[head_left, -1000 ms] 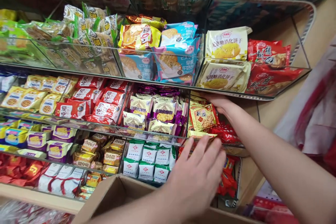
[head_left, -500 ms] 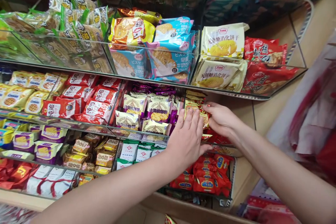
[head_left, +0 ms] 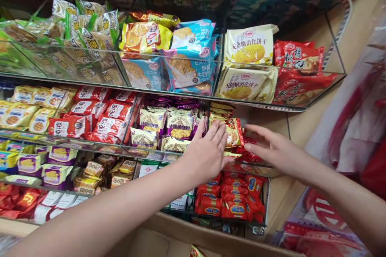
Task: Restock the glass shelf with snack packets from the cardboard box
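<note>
My left hand [head_left: 205, 150] lies flat with its fingers stretched out over the edge of a gold and red snack packet [head_left: 233, 131] in the right end of the middle shelf. Just right of that packet, my right hand [head_left: 269, 146] is apart from it, thumb and fingers spread with nothing between them. Beneath the right hand's fingertips lie red packets [head_left: 256, 150], partly hidden. Left of my left hand sit cream and purple biscuit packets [head_left: 180, 125] in the neighbouring compartment.
A clear shelf front [head_left: 169, 95] runs above my hands, with cream biscuit packets [head_left: 249, 46] behind it. Red packets [head_left: 235, 196] fill the compartment below. A cardboard box [head_left: 157, 243] stands open underneath, one packet [head_left: 196, 251] in it. Plastic-wrapped goods [head_left: 356, 100] hang at right.
My right hand has let go of the gold and red packet's side and moved right, its fingers opening. My left hand stays on the packet. The view has shifted slightly.
</note>
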`<control>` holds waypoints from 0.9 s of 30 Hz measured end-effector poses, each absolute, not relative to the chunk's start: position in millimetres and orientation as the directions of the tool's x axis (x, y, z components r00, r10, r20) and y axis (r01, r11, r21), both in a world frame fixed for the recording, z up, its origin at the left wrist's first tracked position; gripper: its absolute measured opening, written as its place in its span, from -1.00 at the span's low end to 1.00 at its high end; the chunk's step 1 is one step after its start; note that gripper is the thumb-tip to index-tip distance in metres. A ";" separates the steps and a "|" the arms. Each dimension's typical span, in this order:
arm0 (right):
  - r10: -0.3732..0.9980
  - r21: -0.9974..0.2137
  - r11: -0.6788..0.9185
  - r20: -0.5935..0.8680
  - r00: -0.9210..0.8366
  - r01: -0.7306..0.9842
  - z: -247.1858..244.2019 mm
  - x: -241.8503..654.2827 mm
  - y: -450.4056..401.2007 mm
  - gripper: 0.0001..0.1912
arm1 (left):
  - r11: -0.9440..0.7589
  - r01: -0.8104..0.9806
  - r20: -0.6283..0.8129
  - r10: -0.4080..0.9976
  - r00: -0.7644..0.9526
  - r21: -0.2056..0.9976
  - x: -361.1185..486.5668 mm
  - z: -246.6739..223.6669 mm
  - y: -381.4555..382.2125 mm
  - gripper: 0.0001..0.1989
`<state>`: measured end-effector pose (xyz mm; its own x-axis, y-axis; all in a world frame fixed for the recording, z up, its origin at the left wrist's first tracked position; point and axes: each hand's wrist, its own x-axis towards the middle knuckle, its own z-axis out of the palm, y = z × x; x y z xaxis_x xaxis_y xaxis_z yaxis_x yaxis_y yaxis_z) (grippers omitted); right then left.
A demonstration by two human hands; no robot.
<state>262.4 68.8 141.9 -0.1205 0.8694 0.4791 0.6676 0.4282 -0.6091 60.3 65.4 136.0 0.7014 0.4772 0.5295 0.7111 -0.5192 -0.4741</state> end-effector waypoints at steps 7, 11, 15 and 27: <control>0.884 -0.505 0.399 0.435 -0.174 0.765 129.9 255.2 65.4 -0.57 | -0.441 0.742 0.512 0.540 0.668 -0.504 61.5 159.0 77.3 -0.57; 0.844 -0.425 0.429 0.504 -0.185 0.797 129.7 249.4 67.7 -0.83 | -0.438 0.718 0.531 0.484 0.695 -0.541 65.8 162.9 78.0 -0.57; 0.812 -0.363 0.452 0.545 -0.207 0.815 127.9 248.7 69.0 -0.80 | -0.425 0.696 0.545 0.435 0.717 -0.579 69.8 169.2 78.6 -0.64; 0.801 -0.366 0.474 0.558 -0.218 0.801 124.8 248.5 72.2 -0.78 | -0.426 0.697 0.447 0.549 0.706 -0.577 83.4 179.8 71.9 -0.54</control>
<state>248.5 72.2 124.8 -0.2180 0.8005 0.5583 0.8009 0.4736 -0.3665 83.4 71.9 179.8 0.7063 0.5493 0.4466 0.6966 -0.4264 -0.5770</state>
